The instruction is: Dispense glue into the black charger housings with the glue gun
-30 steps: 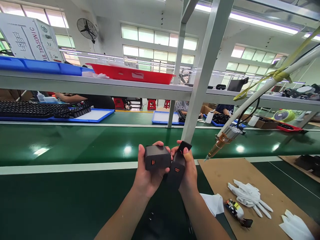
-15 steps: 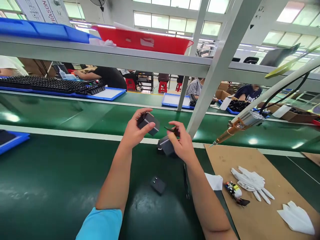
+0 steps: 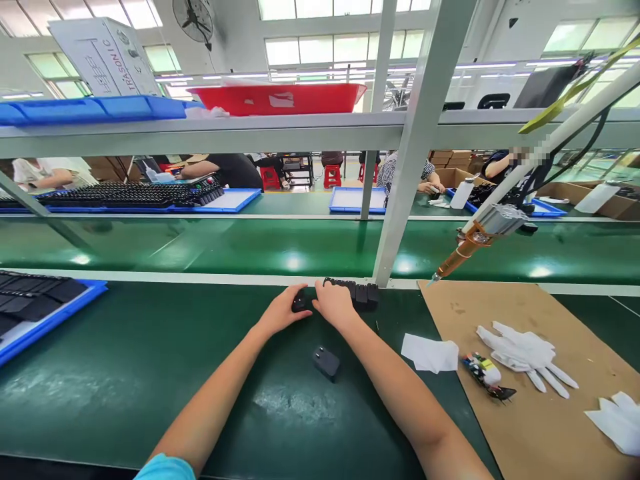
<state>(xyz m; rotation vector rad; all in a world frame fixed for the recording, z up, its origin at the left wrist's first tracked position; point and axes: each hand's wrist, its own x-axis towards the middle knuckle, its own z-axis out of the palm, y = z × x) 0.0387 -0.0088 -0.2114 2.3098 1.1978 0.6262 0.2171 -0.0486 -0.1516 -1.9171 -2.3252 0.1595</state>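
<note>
My left hand [image 3: 281,312] is closed round a small black box-shaped charger [image 3: 300,301] at the far side of the green work surface. Close beside it, my right hand [image 3: 334,305] has its fingers bent down; whatever they grip is hidden behind them. Just past the right hand stands a row of black charger blocks [image 3: 366,297], partly covered by that hand. A single black charger [image 3: 326,363], with two small light marks on its face, lies nearer to me between my forearms.
At the left, a blue-rimmed tray [image 3: 95,288] holds black parts. A brown board [image 3: 480,427] carries a white glove [image 3: 530,350] and a small circuit assembly [image 3: 487,377]. A screwdriver-like tool [image 3: 457,260] hangs above it. Metal posts [image 3: 407,147] rise beyond; people work behind.
Both hands have come down from above the surface to its far edge, close together. The blocks behind the right hand show more fully. The camera view has tilted upward.
</note>
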